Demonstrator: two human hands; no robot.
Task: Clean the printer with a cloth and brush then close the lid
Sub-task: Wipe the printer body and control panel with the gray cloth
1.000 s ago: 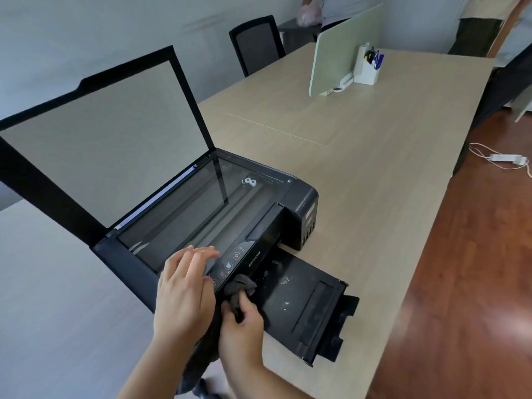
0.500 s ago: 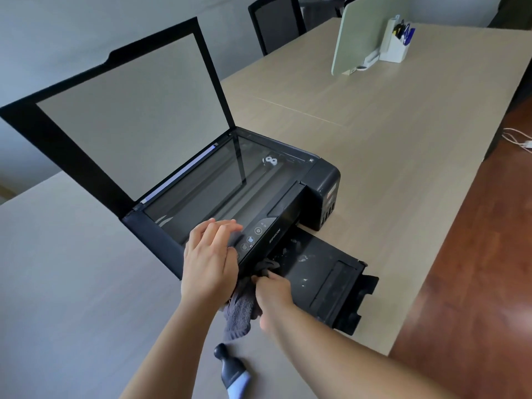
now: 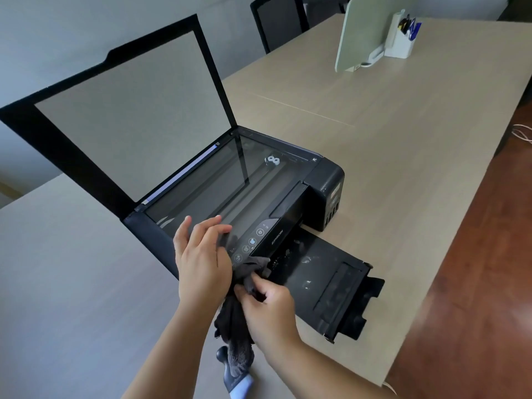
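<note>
A black printer (image 3: 328, 180) sits on the beige table (image 3: 388, 133) with its scanner lid (image 3: 129, 110) raised and the glass exposed. Its dusty output tray (image 3: 331, 286) is pulled out at the front. My left hand (image 3: 201, 260) rests flat with straight fingers on the front left corner, near the control panel. My right hand (image 3: 264, 306) pinches a dark grey cloth (image 3: 236, 326) at the printer's front edge; the cloth hangs down below the hands. A brush (image 3: 234, 378) with a black handle lies on the table under the cloth, partly hidden.
A pale green divider panel (image 3: 359, 30) and a white pen holder (image 3: 401, 38) stand at the far end of the table. A black chair (image 3: 276, 21) is behind it. The table's right edge drops to a wooden floor (image 3: 483, 269).
The view has tilted down and the brush has come into sight. My right hand has shifted its hold on the cloth at the printer's front; my left hand stays on the corner.
</note>
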